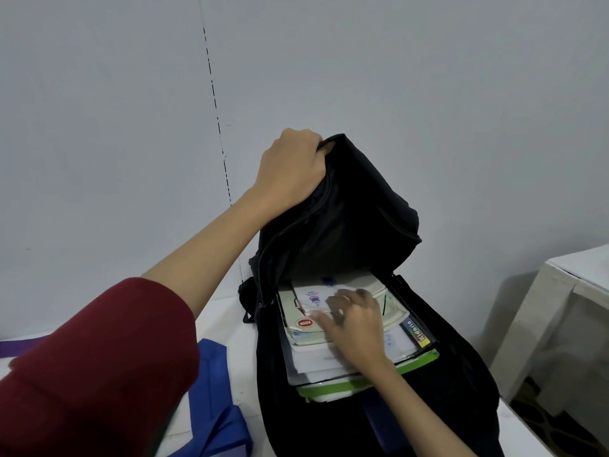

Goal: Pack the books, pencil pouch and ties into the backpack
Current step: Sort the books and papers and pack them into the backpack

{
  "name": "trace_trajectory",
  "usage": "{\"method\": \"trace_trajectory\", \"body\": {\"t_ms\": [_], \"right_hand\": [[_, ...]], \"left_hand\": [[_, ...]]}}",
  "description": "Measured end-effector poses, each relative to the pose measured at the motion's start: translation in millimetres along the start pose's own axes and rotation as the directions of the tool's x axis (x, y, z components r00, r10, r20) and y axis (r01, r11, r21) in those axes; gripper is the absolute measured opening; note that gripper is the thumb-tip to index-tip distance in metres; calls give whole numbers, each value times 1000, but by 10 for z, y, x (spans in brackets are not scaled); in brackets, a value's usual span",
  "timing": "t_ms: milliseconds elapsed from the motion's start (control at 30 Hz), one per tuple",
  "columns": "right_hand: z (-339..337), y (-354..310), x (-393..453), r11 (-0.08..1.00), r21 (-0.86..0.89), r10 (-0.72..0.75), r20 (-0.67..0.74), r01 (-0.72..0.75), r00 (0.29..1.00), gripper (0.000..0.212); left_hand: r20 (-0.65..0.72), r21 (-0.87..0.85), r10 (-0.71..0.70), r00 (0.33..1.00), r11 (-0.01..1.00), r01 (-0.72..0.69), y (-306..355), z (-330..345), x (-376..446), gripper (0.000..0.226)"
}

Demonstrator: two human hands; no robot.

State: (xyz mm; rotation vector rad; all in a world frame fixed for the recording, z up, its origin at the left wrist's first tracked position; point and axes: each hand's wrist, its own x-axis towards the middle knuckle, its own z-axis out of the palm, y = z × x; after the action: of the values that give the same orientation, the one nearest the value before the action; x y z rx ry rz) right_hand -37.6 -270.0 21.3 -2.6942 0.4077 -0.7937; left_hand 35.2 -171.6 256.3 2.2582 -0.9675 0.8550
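1. Two bare hands work at a black backpack (362, 206) that stands open on a white surface (227, 291), in front of a plain pale wall (428, 77).
2. The left hand (291, 166), on an arm with a dark red sleeve (99, 364) pushed up, is clenched around the top edge of the backpack's raised front flap, holding it up and back so the main compartment is open.
3. The right hand (354, 324) reaches into the opening, fingers spread and fairly straight, pressing on the stack of books (309, 328); it is blurred, and it does not appear to be grasping anything.
4. The books sit inside the main compartment, stacked flat against one another with their top parts showing above the opening.
5. Visible in the stack are a white booklet with a small blue emblem (313, 298), a cover with a red oval sticker (304, 323), a clear plastic folder with a multicoloured label (416, 333), and a book with a bright green edge (418, 361) nearest the camera.
6. Blue fabric (214, 390) lies on the surface to the left of the backpack, with a strip of purple fabric (16, 347) at the far left edge; what either item is cannot be told.
7. A white table (560, 308) stands at the right.
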Motion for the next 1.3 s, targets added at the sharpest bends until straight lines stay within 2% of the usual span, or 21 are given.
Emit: {"method": "trace_trajectory", "body": {"t_ms": [67,100,200,267,333,400,500,567,633,700,733,800,900,967,1000,1067,1100,1167,1233,1267,1300], "right_hand": [[-5,116,-29,999,-42,-14,-142,8,990,19],[-11,132,-34,997,-75,-28,-148,17,989,14],[-13,108,7,995,-104,-17,-82,9,996,12],[-47,60,-23,999,-53,9,-54,-12,998,12],[-97,46,-118,999,-35,-28,-159,23,987,22],[-185,-10,-246,994,-8,-101,-375,106,921,26],[-422,-209,-361,966,76,-141,-648,248,748,19],[-594,-395,-413,935,118,-146,-729,333,669,15],[-697,-554,-445,916,124,-170,-742,381,649,14],[-638,-704,-507,919,137,-180,-687,369,704,15],[-579,-753,-539,921,159,-176,-645,357,743,16],[-387,-957,-655,906,205,-193,-577,370,794,19],[-96,-1426,-835,859,255,-301,-449,444,841,21],[149,-1942,-977,807,329,-393,-319,490,862,22],[249,-2111,-1034,793,358,-428,-250,493,869,21],[537,-2717,-1238,737,432,-508,-152,520,848,20],[658,-2954,-1333,722,450,-553,-80,525,829,20],[877,-3537,-1554,731,444,-625,133,518,769,23],[1009,-3900,-1693,809,401,-583,445,430,680,29],[1083,-4054,-1752,840,379,-543,549,389,636,33],[1173,-4225,-1828,857,355,-515,589,373,622,35]], "left_hand": [[0,6,-7,1000,1000,7,7,16,-3,40],[2,8,-9,1000,1000,9,14,25,-8,40],[7,11,-5,1000,1000,5,40,52,-33,42],[10,17,-6,1000,1000,6,44,56,-76,41],[23,20,-20,1000,1000,19,41,57,-135,38],[55,-11,-46,997,999,46,3,64,-258,39],[168,-106,-81,982,989,100,-104,92,-589,44],[277,-183,-91,957,972,145,-220,77,-909,40],[435,-258,-90,896,941,220,-370,37,-1284,27],[632,-321,-107,767,865,385,-551,-64,-1774,13],[697,-336,-120,707,817,469,-636,-116,-2019,14],[722,-343,-186,667,741,578,-892,-298,-2564,12],[625,-318,-400,670,654,687,-1358,-716,-3267,9],[478,-261,-600,642,601,756,-1761,-1126,-3734,6],[393,-285,-680,619,550,785,-1890,-1239,-3879,7],[213,-320,-827,520,444,837,-2241,-1635,-4278,16],[162,-278,-859,485,432,858,-2379,-1769,-4441,14],[77,-91,-889,451,444,892,-2704,-2126,-4827,14],[41,124,-894,446,448,885,-2977,-2351,-5136,27],[34,237,-904,426,421,875,-3098,-2462,-5283,35],[38,345,-918,395,383,857,-3211,-2589,-5422,43]]}}
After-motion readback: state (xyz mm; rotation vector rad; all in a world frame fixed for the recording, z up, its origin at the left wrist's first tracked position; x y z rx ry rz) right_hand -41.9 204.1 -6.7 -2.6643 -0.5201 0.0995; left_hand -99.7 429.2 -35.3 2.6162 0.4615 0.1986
